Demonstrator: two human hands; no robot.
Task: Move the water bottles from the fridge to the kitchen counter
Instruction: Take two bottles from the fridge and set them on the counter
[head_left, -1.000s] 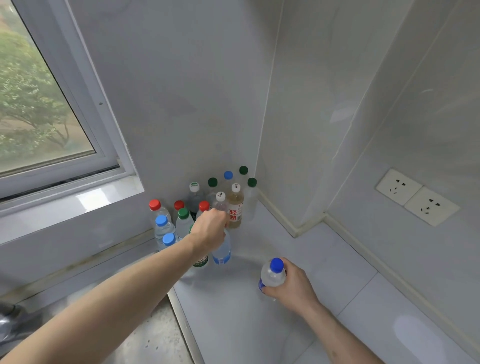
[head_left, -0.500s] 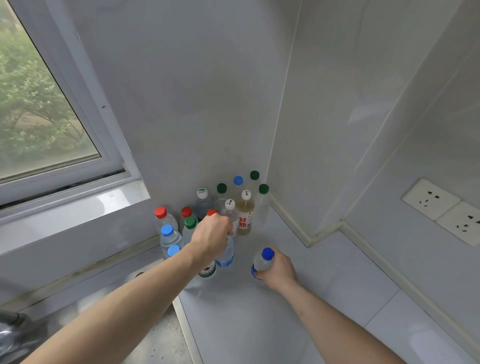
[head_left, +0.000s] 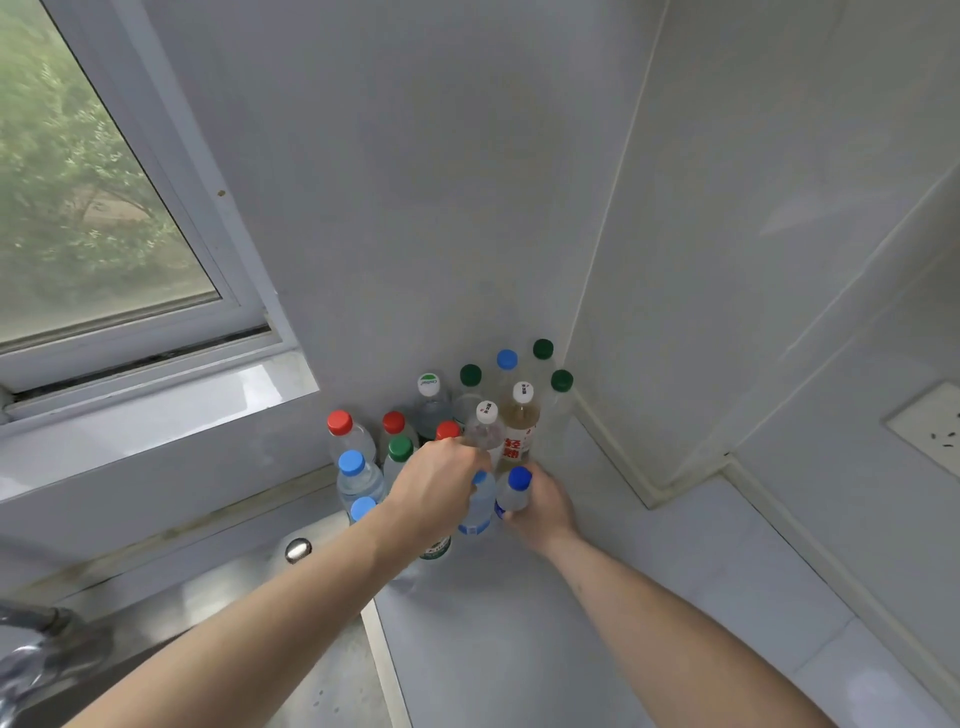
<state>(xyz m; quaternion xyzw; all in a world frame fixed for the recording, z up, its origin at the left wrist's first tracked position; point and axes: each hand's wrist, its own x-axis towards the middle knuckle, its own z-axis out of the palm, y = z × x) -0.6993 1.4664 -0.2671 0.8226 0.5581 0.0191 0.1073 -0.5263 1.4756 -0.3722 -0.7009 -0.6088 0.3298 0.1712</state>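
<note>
From the head view, the right hand (head_left: 543, 506) curls around a small blue-capped bottle (head_left: 513, 493), standing on the white counter (head_left: 571, 623) at the front edge of a cluster of bottles (head_left: 441, 415) packed into the wall corner. The left hand (head_left: 434, 488) reaches over the cluster, its fingers curled around the top of another blue-capped bottle (head_left: 479, 506) just beside the first. Red, green, white and blue caps crowd behind, with a tea-coloured bottle (head_left: 519, 431) close behind the hands. A window (head_left: 104, 208) sits to the left, a steel sink (head_left: 234, 597) and tap (head_left: 36, 639) below it, and a wall socket (head_left: 930, 426) to the right.
</note>
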